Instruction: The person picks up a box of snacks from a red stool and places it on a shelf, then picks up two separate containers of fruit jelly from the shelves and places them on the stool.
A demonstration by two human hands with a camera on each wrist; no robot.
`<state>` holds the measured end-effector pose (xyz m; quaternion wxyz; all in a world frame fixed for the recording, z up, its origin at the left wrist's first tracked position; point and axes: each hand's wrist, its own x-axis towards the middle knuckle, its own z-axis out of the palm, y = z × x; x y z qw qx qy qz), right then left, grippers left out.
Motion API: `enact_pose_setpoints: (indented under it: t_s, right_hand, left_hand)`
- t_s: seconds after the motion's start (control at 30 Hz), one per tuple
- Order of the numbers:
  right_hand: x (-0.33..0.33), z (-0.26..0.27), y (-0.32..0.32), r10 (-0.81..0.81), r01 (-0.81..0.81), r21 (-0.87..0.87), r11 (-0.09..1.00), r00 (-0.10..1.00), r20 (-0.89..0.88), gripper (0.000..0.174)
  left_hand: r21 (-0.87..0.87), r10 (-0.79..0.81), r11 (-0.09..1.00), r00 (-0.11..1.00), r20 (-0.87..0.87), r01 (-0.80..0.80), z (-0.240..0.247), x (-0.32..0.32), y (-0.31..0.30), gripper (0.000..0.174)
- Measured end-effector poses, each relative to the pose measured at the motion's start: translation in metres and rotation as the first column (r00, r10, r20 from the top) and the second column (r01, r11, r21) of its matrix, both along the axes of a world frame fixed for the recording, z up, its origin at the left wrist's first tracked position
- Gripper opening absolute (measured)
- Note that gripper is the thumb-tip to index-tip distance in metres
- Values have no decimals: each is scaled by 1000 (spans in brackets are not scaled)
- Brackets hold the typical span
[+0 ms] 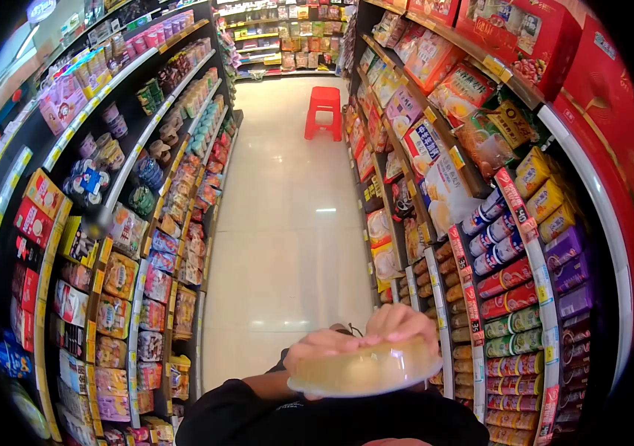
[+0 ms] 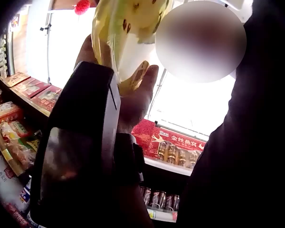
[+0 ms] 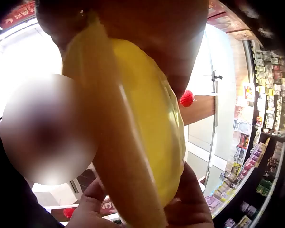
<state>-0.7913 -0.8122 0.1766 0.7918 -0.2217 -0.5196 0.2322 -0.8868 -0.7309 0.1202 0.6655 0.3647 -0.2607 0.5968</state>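
A round, shallow, pale yellow package [image 1: 365,373] with a glossy clear surface is held in front of the person's chest. The left hand [image 1: 322,348] grips its left part and the right hand [image 1: 405,325] its right part. Dark seed-like marks show on the package [image 2: 128,23] in the left wrist view, where the left hand [image 2: 135,104] has its thumb against it. In the right wrist view the package [image 3: 154,114] fills the middle, with the right hand [image 3: 142,28] close above and the left hand [image 3: 189,202] below.
Stocked shelves line the aisle on the left [image 1: 120,275] and right [image 1: 480,282]. A red stool [image 1: 324,111] stands on the tiled floor farther along, near the right shelves. More shelves [image 1: 287,37] cross the far end. Red gift boxes [image 1: 518,37] are at the upper right.
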Motion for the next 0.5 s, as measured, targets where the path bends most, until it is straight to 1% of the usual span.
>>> enact_pose_setpoints:
  t_s: [0.03, 0.07, 0.1, 0.13, 0.2, 0.23, 0.27, 0.3, 0.37, 0.4, 0.5]
  right_hand:
    - [14, -5, 8, 15, -14, -29, 999, 999, 45, 75]
    - [21, -9, 12, -42, 43, -113, 993, 999, 9, 77]
    - [29, -13, 15, -102, 96, -197, 976, 994, -23, 79]
    - [42, -12, 20, -160, 160, -290, 944, 987, 24, 77]
    - [65, -10, 37, -227, 193, -422, 886, 973, -31, 80]
    - [77, -9, 45, -260, 201, -486, 851, 964, -56, 81]
    - [88, -6, 55, -222, 131, -448, 884, 963, -156, 73]
    - [101, -5, 63, -232, 111, -479, 871, 952, -201, 71]
    - [129, -2, 82, -246, 60, -526, 848, 925, -291, 69]
    - [147, -1, 84, -170, -34, -519, 854, 925, -340, 60]
    - [192, -9, 98, -223, 31, -583, 812, 940, -260, 58]
  left_hand:
    - [23, -18, 1000, 1000, -25, 19, -13, 5, 12, 35]
    - [47, -35, 998, 998, -50, 38, -18, 10, 24, 38]
    - [-58, -29, 998, 991, -127, 22, -23, 15, 26, 40]
    - [-160, -38, 987, 979, -201, 6, -25, 20, 29, 42]
    - [-232, 60, 959, 919, -389, -161, -12, 38, 40, 48]
    - [-269, 35, 947, 885, -464, -178, -14, 46, 46, 52]
    - [-303, 7, 932, 845, -534, -200, -17, 53, 50, 56]
    - [-334, -20, 915, 800, -599, -227, -18, 63, 56, 60]
    - [-265, 66, 925, 801, -595, -273, 15, 102, 76, 66]
    - [-226, 112, 927, 798, -592, -298, 28, 119, 86, 69]
    - [-205, 105, 929, 752, -650, -307, 27, 161, 115, 69]
